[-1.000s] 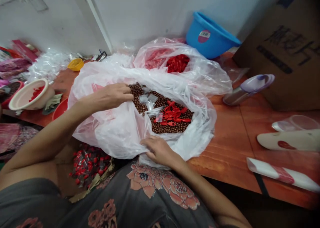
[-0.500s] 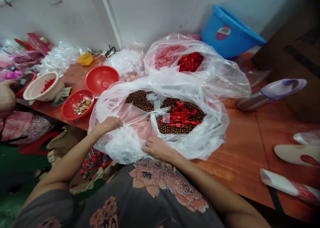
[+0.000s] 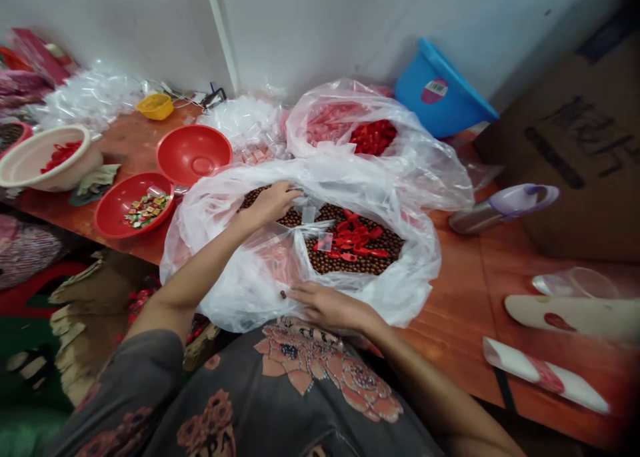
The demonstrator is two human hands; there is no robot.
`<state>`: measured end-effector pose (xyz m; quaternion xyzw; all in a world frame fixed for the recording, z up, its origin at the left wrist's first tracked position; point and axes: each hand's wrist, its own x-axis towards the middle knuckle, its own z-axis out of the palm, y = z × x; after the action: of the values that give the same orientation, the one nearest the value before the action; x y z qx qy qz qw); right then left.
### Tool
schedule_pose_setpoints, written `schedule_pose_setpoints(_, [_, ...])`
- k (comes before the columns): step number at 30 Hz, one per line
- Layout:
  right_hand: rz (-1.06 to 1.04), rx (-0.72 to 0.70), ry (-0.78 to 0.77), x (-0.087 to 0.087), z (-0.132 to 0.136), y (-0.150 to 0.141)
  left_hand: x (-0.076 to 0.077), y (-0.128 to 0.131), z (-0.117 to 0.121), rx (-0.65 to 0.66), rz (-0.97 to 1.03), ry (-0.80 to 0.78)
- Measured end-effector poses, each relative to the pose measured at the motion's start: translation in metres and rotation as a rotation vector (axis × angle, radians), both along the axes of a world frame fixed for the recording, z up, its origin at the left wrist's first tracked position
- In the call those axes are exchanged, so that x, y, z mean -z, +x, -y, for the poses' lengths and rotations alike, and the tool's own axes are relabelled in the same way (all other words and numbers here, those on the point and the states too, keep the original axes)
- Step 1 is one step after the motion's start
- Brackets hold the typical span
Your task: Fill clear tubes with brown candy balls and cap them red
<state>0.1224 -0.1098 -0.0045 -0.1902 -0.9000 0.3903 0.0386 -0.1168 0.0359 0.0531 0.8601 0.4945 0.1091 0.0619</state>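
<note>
A big white plastic bag (image 3: 195,243) lies spread open in front of me, filled with small brown balls (image 3: 330,263). On the balls rest several red plastic scoops (image 3: 357,237) and a few small clear plastic pieces (image 3: 309,215). My left hand (image 3: 273,205) reaches over the far left part of the balls, fingers stretched towards the clear pieces and partly apart. Nothing shows in it. At the near edge of the bag, my right hand (image 3: 327,305) lies on the plastic with fingers extended. One loose brown ball (image 3: 283,294) sits by its fingertips.
Left stand red bowls (image 3: 195,153), one with small wrapped pieces, and a cream bowl (image 3: 15,170) with red pieces. Behind are a clear bag (image 3: 430,170) of red pieces and a blue basin (image 3: 420,77). A tumbler (image 3: 470,218) and carton (image 3: 565,197) stand right.
My left hand has moved from the bag's left edge forward and right, over the brown balls. My right hand stays near the bag's front edge, and a loose ball now shows beside it.
</note>
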Motion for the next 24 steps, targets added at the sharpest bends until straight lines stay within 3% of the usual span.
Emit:
schedule_pose_setpoints(4, [0.028,0.216,0.027,-0.022,-0.04,0.017,0.026,0.023,-0.023,-0.047,-0.088,-0.06])
schedule_pose_setpoints(7, [0.064,0.516,0.152,-0.026,-0.071,0.03,0.033,0.016,-0.019,-0.09,-0.059,-0.087])
schedule_pose_setpoints(9, [0.107,0.614,0.213,-0.026,-0.085,0.031,0.031,0.003,-0.007,-0.138,0.036,-0.066])
schedule_pose_setpoints(12, [0.087,0.551,0.289,-0.022,-0.098,0.017,0.028,-0.02,0.014,-0.254,0.159,-0.066])
schedule_pose_setpoints(16, [0.02,0.253,0.397,-0.002,-0.121,-0.019,0.042,-0.041,0.034,-0.399,0.304,-0.236])
schedule_pose_setpoints(18, [0.076,0.303,0.447,0.012,-0.137,-0.03,0.059,-0.045,0.041,-0.47,0.417,-0.413])
schedule_pose_setpoints(20, [0.141,0.476,0.496,0.025,-0.148,-0.033,0.078,-0.045,0.051,-0.522,0.511,-0.584])
schedule_pose_setpoints(22, [0.126,0.596,0.566,0.032,-0.146,-0.031,0.093,-0.045,0.063,-0.531,0.554,-0.696])
schedule_pose_setpoints(24, [0.04,0.584,0.637,0.035,-0.131,-0.029,0.101,-0.045,0.073,-0.53,0.619,-0.765])
